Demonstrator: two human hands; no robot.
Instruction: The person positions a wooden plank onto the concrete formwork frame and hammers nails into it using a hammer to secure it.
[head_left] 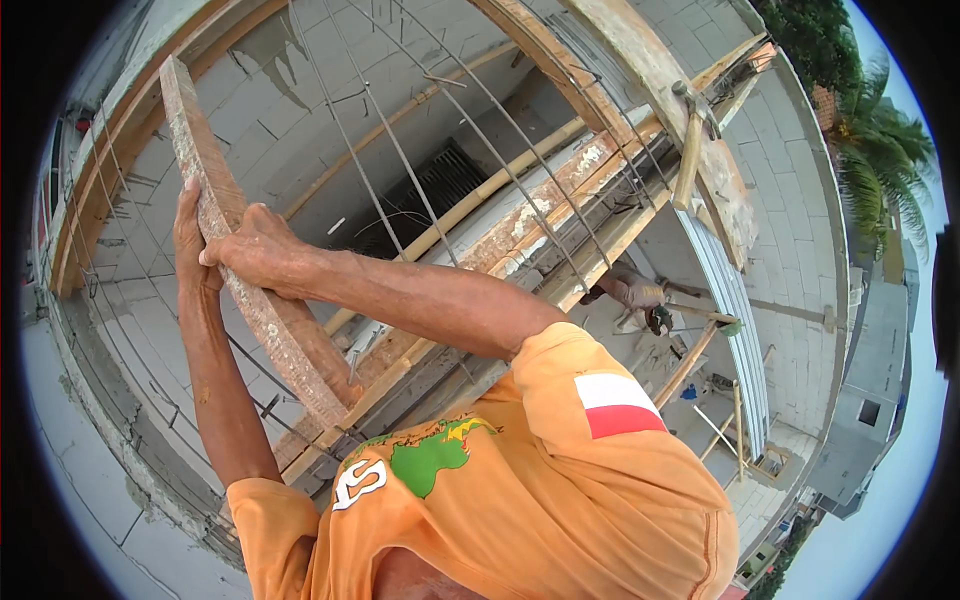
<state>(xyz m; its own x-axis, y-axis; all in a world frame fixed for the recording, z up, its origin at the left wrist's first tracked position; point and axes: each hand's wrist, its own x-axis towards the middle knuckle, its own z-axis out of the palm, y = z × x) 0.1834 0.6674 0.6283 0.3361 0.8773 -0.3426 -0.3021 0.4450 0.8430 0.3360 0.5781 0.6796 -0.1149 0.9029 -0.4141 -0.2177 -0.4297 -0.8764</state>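
A long wooden plank (272,330), crusted with dried cement, slants from the upper left down to the formwork in front of my chest. On its left edge lies my left hand (190,238), holding it with the fingers partly hidden. My right hand (265,250) reaches across from the right and grips the same plank a little nearer to me, its fingers wrapped over the wood. The plank's near end meets the wooden formwork beam (385,372). Thin steel rods (400,160) run beyond the plank, to the right of my hands.
A hammer (690,145) hangs on the boards at the upper right. Below the formwork, another person (635,290) is partly visible. A bamboo pole (480,195) crosses under the rods. Grey block walls (790,230) surround a deep drop, with corrugated metal sheets (730,330) at the right.
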